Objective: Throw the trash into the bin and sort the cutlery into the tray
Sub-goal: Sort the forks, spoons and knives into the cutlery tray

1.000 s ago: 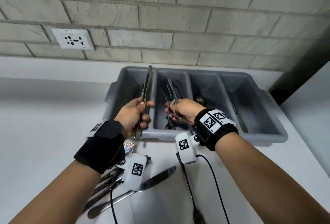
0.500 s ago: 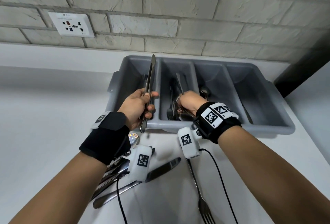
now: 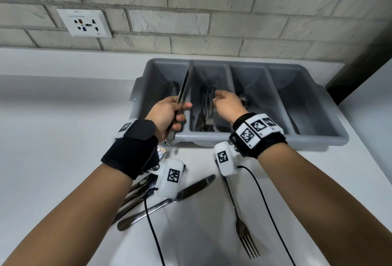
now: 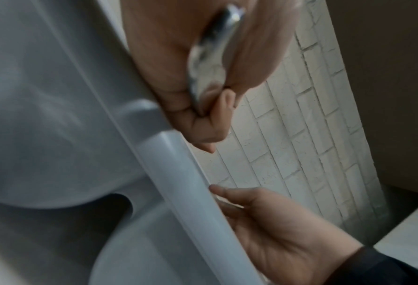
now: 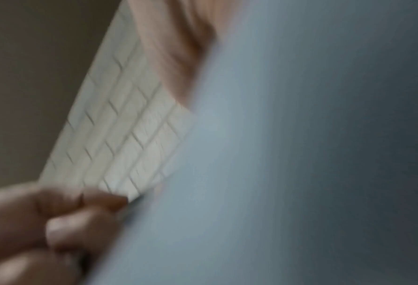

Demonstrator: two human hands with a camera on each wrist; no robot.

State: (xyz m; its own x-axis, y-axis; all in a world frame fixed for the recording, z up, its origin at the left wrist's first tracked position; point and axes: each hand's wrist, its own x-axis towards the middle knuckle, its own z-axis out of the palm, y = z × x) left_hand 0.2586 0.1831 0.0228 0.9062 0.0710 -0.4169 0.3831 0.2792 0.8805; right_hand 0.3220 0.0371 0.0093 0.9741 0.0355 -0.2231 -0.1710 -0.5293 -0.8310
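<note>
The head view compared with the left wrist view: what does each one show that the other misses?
Only the head view shows the inside of the grey tray, with forks in its second compartment from the left, plus a knife and a fork lying on the white counter, and a wall socket.

Only the left wrist view shows the tray's outer wall and the knife handle's end from below.

Both show the left hand gripping a knife, the right hand, and the brick wall.

A kitchen: white counter [image 3: 53, 127], brick wall [image 3: 191, 11], cutlery tray [image 3: 331, 136].
</note>
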